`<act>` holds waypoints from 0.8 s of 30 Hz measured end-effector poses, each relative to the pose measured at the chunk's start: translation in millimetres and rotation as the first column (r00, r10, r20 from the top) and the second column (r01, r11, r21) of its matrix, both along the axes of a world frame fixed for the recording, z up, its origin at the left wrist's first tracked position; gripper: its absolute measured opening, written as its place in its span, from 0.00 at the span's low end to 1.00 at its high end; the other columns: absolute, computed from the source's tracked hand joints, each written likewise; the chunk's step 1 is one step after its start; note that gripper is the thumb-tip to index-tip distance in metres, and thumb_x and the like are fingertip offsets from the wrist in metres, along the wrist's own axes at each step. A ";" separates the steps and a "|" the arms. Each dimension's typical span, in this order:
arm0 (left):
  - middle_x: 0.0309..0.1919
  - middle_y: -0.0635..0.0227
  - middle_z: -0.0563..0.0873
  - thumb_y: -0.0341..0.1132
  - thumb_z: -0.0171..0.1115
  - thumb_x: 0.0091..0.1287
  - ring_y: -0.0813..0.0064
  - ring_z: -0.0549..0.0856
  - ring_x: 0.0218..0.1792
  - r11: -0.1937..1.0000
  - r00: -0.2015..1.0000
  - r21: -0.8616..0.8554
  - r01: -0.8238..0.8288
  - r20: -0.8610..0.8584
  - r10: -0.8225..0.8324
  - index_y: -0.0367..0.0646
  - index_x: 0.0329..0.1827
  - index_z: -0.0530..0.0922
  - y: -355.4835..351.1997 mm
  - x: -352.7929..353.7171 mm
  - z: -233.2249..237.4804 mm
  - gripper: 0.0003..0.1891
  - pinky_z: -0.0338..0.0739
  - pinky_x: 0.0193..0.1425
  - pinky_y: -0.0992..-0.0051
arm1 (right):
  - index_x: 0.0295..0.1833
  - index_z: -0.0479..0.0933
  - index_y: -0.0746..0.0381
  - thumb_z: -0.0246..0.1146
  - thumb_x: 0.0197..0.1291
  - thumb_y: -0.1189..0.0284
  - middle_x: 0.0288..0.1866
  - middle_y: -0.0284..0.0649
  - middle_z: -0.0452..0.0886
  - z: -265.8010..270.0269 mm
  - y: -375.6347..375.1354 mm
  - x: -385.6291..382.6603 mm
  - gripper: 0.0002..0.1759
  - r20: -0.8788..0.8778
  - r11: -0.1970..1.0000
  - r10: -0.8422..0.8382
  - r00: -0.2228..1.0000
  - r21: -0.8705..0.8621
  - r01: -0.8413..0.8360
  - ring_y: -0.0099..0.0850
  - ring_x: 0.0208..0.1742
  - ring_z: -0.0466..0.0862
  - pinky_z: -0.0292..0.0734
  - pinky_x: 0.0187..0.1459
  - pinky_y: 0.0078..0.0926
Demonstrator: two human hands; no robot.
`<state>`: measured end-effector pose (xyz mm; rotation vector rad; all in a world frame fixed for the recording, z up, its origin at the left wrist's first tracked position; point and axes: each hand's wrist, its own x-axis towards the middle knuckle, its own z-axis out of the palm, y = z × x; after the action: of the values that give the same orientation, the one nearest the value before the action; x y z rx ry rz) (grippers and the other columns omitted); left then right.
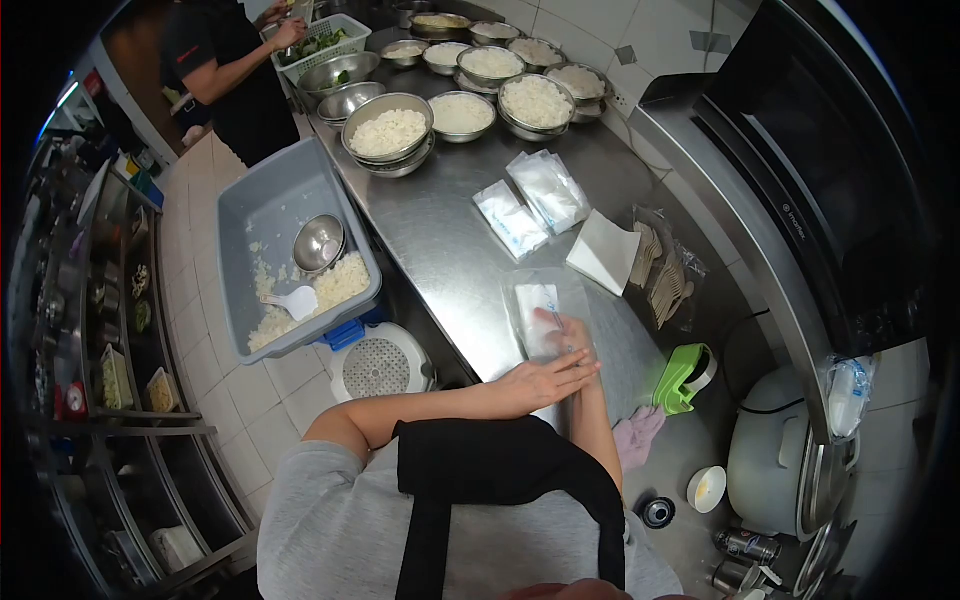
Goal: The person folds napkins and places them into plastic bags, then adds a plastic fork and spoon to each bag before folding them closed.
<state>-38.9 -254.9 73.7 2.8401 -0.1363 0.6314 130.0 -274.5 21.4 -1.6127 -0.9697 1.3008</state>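
Observation:
My right hand (565,335) reaches forward over the steel worktop, its fingers extended and overlapped by thin clear plastic (573,296). A white packet with blue print (537,298) lies under its fingertips. Across the right wrist rests my left hand (548,383), with its fingers stretched out flat at the lower edge of the plastic. I cannot tell whether the plastic is a glove or a bag. Just beyond are more white packets (510,218) and a stack of white paper (603,252).
Bagged wooden cutlery (668,285) and a green holder (683,378) are on the right. Steel bowls of rice (388,133) crowd the far end of the worktop (415,235). A grey tub (232,215) holds rice, a bowl and a paddle. A person (225,75) works at far left.

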 end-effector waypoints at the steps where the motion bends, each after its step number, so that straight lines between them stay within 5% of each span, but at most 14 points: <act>1: 0.70 0.63 0.53 0.18 0.52 0.51 0.64 0.54 0.70 1.000 0.999 0.011 0.027 -0.018 -0.027 0.35 0.62 0.64 -0.3 0.0 0.0 0.30 0.82 0.35 0.84 | 0.54 0.73 0.68 0.56 0.52 0.76 0.41 0.34 0.77 1.2 2.5 -0.9 0.21 -0.079 0.998 0.008 0.997 0.065 -0.003 0.23 0.40 0.75 0.70 0.40 0.16; 5: 0.71 0.64 0.53 0.18 0.51 0.51 0.64 0.54 0.71 0.999 0.995 -0.014 0.053 -0.083 -0.054 0.35 0.63 0.63 -1.1 2.1 0.4 0.30 0.81 0.36 0.85 | 0.56 0.72 0.68 0.59 0.53 0.72 0.49 0.38 0.76 -1.0 7.6 -6.3 0.23 -0.243 0.983 0.004 0.970 0.181 0.042 0.25 0.50 0.72 0.64 0.54 0.20; 9: 0.70 0.63 0.53 0.19 0.51 0.51 0.64 0.54 0.71 0.992 0.993 0.039 0.121 -0.015 -0.121 0.34 0.63 0.63 -2.0 3.7 -7.6 0.30 0.81 0.37 0.85 | 0.57 0.71 0.67 0.60 0.53 0.71 0.55 0.39 0.73 8.1 17.0 -9.6 0.25 -0.128 0.989 -0.027 0.991 0.139 0.045 0.25 0.55 0.69 0.61 0.57 0.21; 11: 0.70 0.63 0.53 0.19 0.51 0.51 0.64 0.54 0.70 0.991 0.991 0.035 0.130 -0.024 -0.129 0.34 0.63 0.63 0.2 2.3 -5.9 0.30 0.81 0.37 0.85 | 0.53 0.74 0.67 0.59 0.53 0.73 0.50 0.39 0.77 7.8 20.9 -9.1 0.20 -0.242 0.984 -0.068 0.968 0.142 0.105 0.27 0.51 0.73 0.64 0.54 0.21; 15: 0.70 0.63 0.54 0.20 0.51 0.52 0.63 0.54 0.70 0.995 0.995 -0.010 0.096 -0.015 -0.096 0.34 0.63 0.62 4.3 2.6 -4.4 0.30 0.82 0.37 0.84 | 0.47 0.77 0.66 0.58 0.52 0.76 0.42 0.37 0.80 -18.3 24.4 1.5 0.15 -0.206 0.988 0.033 0.978 0.155 0.000 0.26 0.44 0.76 0.69 0.49 0.21; 17: 0.70 0.63 0.54 0.20 0.51 0.53 0.63 0.54 0.70 0.995 0.994 0.002 0.103 0.049 -0.103 0.34 0.63 0.62 1.5 6.6 -11.4 0.30 0.82 0.36 0.84 | 0.39 0.79 0.65 0.56 0.50 0.78 0.36 0.35 0.81 -29.1 34.5 7.9 0.11 -0.010 0.972 0.202 0.979 0.124 -0.200 0.24 0.36 0.78 0.72 0.40 0.19; 18: 0.70 0.62 0.54 0.21 0.51 0.53 0.63 0.54 0.70 0.994 0.994 -0.013 0.112 0.021 -0.112 0.34 0.63 0.62 -0.1 7.3 -9.1 0.30 0.82 0.35 0.84 | 0.39 0.79 0.65 0.56 0.50 0.78 0.36 0.35 0.81 -27.6 38.5 5.6 0.11 -0.010 0.972 0.202 0.979 0.121 -0.199 0.24 0.36 0.78 0.72 0.40 0.19; 20: 0.70 0.62 0.55 0.21 0.51 0.53 0.63 0.54 0.70 0.992 0.993 -0.025 0.121 -0.009 -0.121 0.34 0.63 0.62 -1.5 9.4 -7.9 0.30 0.82 0.34 0.85 | 0.37 0.79 0.63 0.58 0.47 0.79 0.33 0.34 0.80 -27.5 49.7 -6.4 0.10 0.305 0.946 0.119 0.945 0.255 -0.201 0.21 0.31 0.77 0.72 0.34 0.18; 24: 0.70 0.62 0.55 0.21 0.52 0.53 0.62 0.55 0.70 0.995 0.996 0.052 0.087 -0.007 -0.087 0.33 0.63 0.62 -1.5 8.1 -7.5 0.30 0.81 0.31 0.87 | 0.35 0.79 0.61 0.61 0.44 0.79 0.29 0.35 0.79 -30.8 66.2 -23.8 0.09 0.145 0.982 0.006 0.989 0.184 -0.033 0.23 0.28 0.76 0.72 0.32 0.20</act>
<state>-30.9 -256.4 66.2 2.8671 -0.2781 0.6112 106.2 -208.3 -9.4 -1.5710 -1.1621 1.0827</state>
